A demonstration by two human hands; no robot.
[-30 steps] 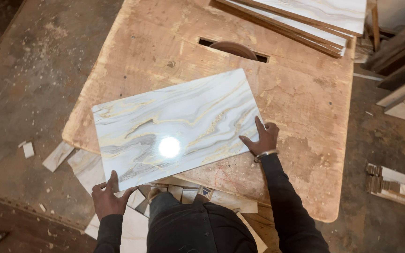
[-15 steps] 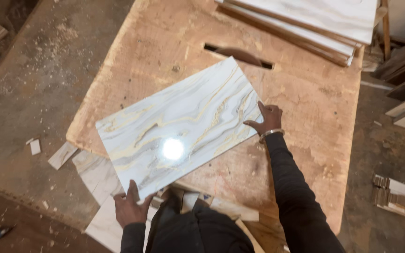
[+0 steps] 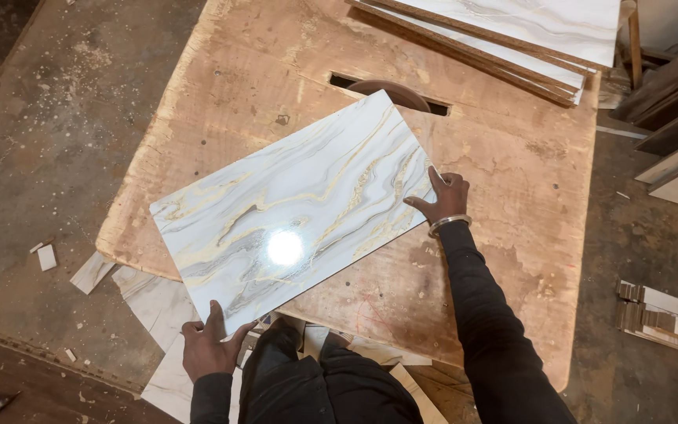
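Note:
A glossy white marble-patterned tile [image 3: 292, 208] with grey and gold veins lies flat on a worn wooden saw table [image 3: 512, 157], turned at an angle. My left hand [image 3: 209, 345] grips its near corner, which overhangs the table's front edge. My right hand [image 3: 445, 196], with a metal bangle at the wrist, presses against the tile's right edge. The tile's far corner nearly touches the round saw blade [image 3: 390, 90] that rises from a slot in the table.
A stack of similar tiles [image 3: 512, 35] lies at the table's far right. Tile offcuts [image 3: 151, 302] litter the dusty floor near my legs and at the left. More tile strips [image 3: 668, 318] lie on the floor at the right.
Both hands have pushed the tile forward and turned it, so its far corner now sits close to the saw blade. The view has shifted nearer over the table.

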